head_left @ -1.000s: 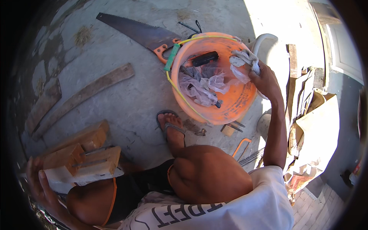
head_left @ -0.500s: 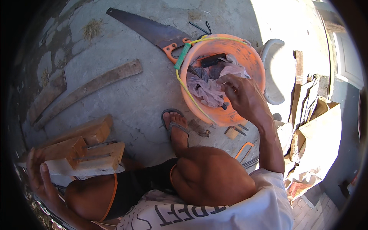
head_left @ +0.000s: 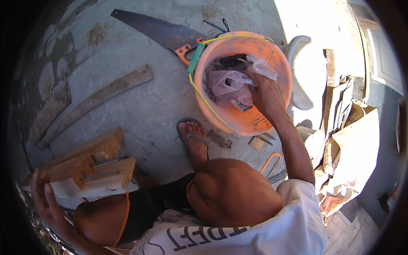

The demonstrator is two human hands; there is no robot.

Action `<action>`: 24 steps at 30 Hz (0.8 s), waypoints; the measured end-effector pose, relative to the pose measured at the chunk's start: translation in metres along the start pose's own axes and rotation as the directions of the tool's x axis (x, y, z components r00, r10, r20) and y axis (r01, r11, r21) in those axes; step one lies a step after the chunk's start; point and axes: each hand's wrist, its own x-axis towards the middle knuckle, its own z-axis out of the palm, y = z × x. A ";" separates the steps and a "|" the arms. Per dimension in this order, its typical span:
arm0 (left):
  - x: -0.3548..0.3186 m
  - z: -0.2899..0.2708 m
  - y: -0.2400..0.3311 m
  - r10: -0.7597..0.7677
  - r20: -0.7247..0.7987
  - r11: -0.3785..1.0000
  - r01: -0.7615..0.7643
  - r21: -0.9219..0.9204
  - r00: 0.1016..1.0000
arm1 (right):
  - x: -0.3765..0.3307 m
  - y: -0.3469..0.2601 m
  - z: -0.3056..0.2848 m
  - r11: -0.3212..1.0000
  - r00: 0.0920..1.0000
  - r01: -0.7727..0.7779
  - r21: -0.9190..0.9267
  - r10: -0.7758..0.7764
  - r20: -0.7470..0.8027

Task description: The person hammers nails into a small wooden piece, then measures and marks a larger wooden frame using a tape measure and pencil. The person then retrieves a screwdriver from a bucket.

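My right hand (head_left: pixel 267 91) reaches down into an orange bucket (head_left: pixel 280 46), its fingers closed on a thin pinkish plastic bag (head_left: pixel 229 85). Part of the bag sticks up beyond the fingertips. Beside it in the bucket lie a black object (head_left: pixel 232 60) and several thin metal pieces, partly covered. The bucket's yellow handle has a green grip (head_left: pixel 196 58) and hangs over the left rim. At the lower left, my left hand (head_left: pixel 46 197) is by the end of a light wooden block (head_left: pixel 72 172), thumb and fingers apart; whether it touches the wood is unclear.
A handsaw (head_left: pixel 159 32) with an orange handle lies left of the bucket. Two weathered wood strips (head_left: pixel 102 95) rest on the concrete at left. Below the bucket are an orange-framed hacksaw (head_left: pixel 268 161) and metal rods. A large paper sack (head_left: pixel 357 144) stands at right.
My right hand has gone deeper into the bucket and taken hold of the plastic bag, which has shifted and bunched up. My left hand has stayed by the wooden block.
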 end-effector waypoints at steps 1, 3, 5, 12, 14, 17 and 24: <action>0.001 0.003 0.001 -0.011 -0.005 1.000 0.011 0.004 1.000 | -0.003 0.002 -0.004 0.993 0.998 -0.031 -0.118 0.025 -0.049; 0.003 0.002 -0.001 0.010 0.015 1.000 -0.010 0.018 1.000 | -0.006 -0.009 -0.022 0.939 0.986 -0.103 -0.329 0.054 -0.156; 0.004 0.000 0.002 0.020 0.024 0.999 -0.020 0.036 1.000 | -0.003 -0.026 -0.030 0.996 0.992 -0.037 -0.077 0.028 -0.121; 0.003 0.002 0.006 0.028 0.023 1.000 -0.028 -0.006 0.999 | 0.016 -0.014 0.038 0.993 0.939 -0.004 0.118 -0.036 0.341; 0.002 0.001 0.005 0.029 0.026 1.000 -0.029 -0.009 0.999 | 0.013 -0.006 0.057 0.996 0.887 -0.044 0.078 0.004 0.462; -0.003 -0.001 0.007 0.021 0.021 0.999 -0.021 0.024 1.000 | 0.010 -0.009 0.069 0.991 0.926 -0.113 0.072 0.079 0.370; 0.000 0.004 0.006 0.023 0.007 1.000 -0.023 0.006 1.000 | 0.033 -0.010 0.056 0.989 0.963 0.114 -0.090 -0.088 0.253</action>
